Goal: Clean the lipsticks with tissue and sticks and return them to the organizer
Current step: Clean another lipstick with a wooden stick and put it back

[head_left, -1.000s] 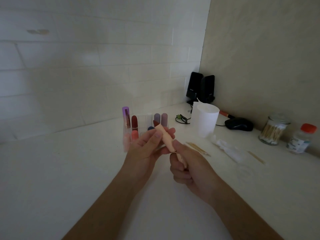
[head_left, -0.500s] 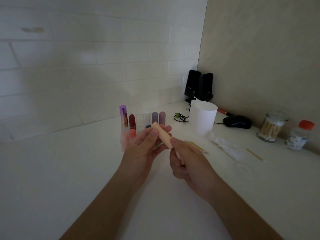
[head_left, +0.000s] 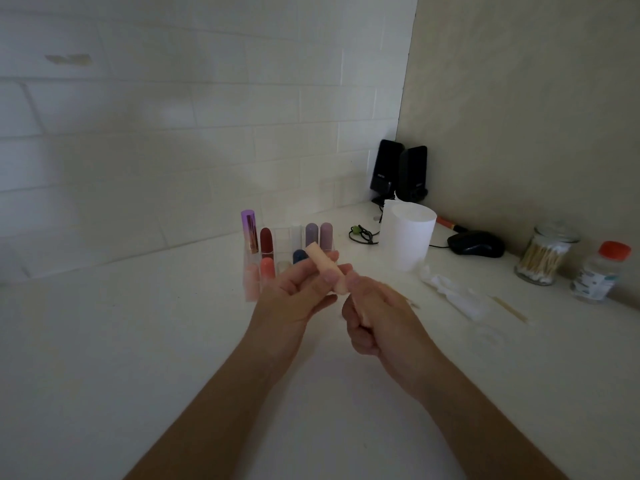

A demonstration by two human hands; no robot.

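A peach lipstick tube (head_left: pixel 323 268) is held slanted between both hands above the white counter. My left hand (head_left: pixel 298 292) pinches its upper part with thumb and fingers. My right hand (head_left: pixel 374 320) grips its lower end with curled fingers. Just behind stands the clear organizer (head_left: pixel 287 237) with several lipsticks: a tall purple one (head_left: pixel 248 230), a dark red one (head_left: pixel 266 240), two mauve ones (head_left: pixel 318 233) and a coral one (head_left: pixel 267 266). Crumpled tissue (head_left: pixel 453 292) and a wooden stick (head_left: pixel 510 308) lie on the counter to the right.
A white tissue roll (head_left: pixel 407 237) stands right of the organizer. Two black speakers (head_left: pixel 398 173), a black mouse (head_left: pixel 476 244), a glass jar of cotton swabs (head_left: pixel 543 254) and a small bottle with an orange cap (head_left: pixel 601 271) sit along the right wall.
The hands and the peach tube stay nearly in place; the view shifted slightly. My left fingers slid a little along the tube.
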